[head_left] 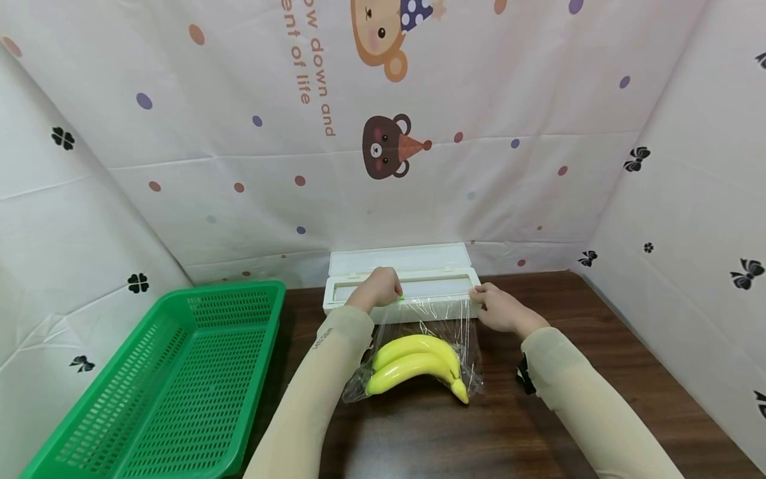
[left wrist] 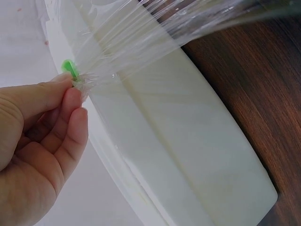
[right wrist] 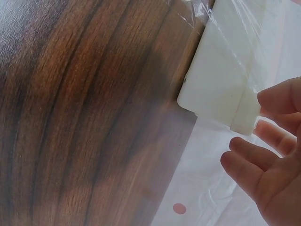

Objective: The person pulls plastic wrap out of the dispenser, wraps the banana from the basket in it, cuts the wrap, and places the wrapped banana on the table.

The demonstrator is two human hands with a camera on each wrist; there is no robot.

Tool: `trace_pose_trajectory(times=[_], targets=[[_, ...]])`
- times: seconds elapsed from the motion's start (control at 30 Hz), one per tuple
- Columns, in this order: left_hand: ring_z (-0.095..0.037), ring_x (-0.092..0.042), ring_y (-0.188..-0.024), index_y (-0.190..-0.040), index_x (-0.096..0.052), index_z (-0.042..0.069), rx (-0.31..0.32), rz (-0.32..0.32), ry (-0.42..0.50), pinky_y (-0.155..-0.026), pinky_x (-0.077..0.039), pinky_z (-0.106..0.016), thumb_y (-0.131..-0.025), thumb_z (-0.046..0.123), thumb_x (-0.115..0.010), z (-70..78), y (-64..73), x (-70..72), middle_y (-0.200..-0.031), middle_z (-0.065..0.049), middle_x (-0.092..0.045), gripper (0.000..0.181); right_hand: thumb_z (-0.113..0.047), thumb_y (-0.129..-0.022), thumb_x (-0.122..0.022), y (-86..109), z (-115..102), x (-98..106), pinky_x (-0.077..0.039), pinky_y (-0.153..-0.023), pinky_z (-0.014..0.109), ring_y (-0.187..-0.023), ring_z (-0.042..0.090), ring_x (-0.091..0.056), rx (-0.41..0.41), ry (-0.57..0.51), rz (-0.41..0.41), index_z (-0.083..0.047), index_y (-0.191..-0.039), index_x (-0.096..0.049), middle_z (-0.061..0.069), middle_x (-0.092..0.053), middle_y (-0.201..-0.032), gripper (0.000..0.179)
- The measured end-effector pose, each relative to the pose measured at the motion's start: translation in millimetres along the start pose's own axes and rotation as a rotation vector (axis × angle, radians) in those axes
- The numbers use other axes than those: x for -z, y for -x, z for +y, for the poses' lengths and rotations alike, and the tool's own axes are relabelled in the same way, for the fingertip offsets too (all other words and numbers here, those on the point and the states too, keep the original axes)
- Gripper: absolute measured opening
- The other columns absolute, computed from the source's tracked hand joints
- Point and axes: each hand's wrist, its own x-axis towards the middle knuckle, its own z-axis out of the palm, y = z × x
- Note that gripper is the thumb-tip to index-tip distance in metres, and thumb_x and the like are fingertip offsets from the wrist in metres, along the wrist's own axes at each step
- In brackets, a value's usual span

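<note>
A white cling film dispenser (head_left: 401, 309) lies across the back of the table, its lid (head_left: 401, 258) raised. Thumb and fingers of my left hand (left wrist: 42, 127) pinch the small green slide cutter (left wrist: 70, 68) on its front edge, where the film bunches up. My right hand (head_left: 499, 308) holds the dispenser's right end, thumb at the front edge in the right wrist view. Clear cling film (head_left: 473, 339) stretches from the dispenser toward me and covers most of a yellow banana bunch (head_left: 419, 362). The banana stem pokes out at the right.
A green plastic basket (head_left: 276, 299) stands to the left, near my left forearm. Behind the dispenser rises a patterned cloth wall (head_left: 269, 219), and more cloth flanks both sides. Dark wooden tabletop (head_left: 431, 439) shows in front of the bananas.
</note>
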Motion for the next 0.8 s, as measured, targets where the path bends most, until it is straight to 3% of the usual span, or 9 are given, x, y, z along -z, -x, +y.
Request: trace_pose_trajectory(times=[0.13,0.6,0.8], targets=[[-0.02,-0.065,-0.097,-0.095,-0.076,0.007,0.004,-0.006,-0.003,-0.086,-0.053,-0.033,-0.089,0.001,-0.057,1.1,0.4,0.5,-0.108,-0.006,-0.071,0.021,-0.008,-0.094,-0.045,0.2,-0.6,0.5,-0.04,-0.074,0.036,-0.118,0.042,-0.05,-0.002,-0.007,-0.004,0.007,-0.139,-0.038,0.031,-0.032,-0.143,0.048],[-0.021,-0.064,-0.099,-0.097,-0.075,0.006,0.024,-0.028,-0.014,-0.083,-0.053,-0.032,-0.088,-0.003,-0.054,5.4,-2.0,2.4,-0.109,-0.007,-0.07,0.025,-0.007,-0.093,-0.044,0.2,-1.4,1.3,-0.04,-0.073,0.036,-0.12,0.044,-0.048,-0.006,-0.013,-0.007,0.007,-0.14,-0.037,0.031,-0.03,-0.144,0.049],[-0.022,-0.063,-0.103,-0.097,-0.075,0.006,0.019,-0.027,-0.016,-0.09,-0.052,-0.034,-0.087,-0.005,-0.054,4.8,-4.9,0.7,-0.11,-0.008,-0.07,0.027,-0.006,-0.093,-0.042,0.8,-0.2,2.1,-0.037,-0.068,0.034,-0.106,0.033,-0.054,-0.003,-0.019,-0.032,0.006,-0.141,-0.035,0.031,-0.028,-0.145,0.05]])
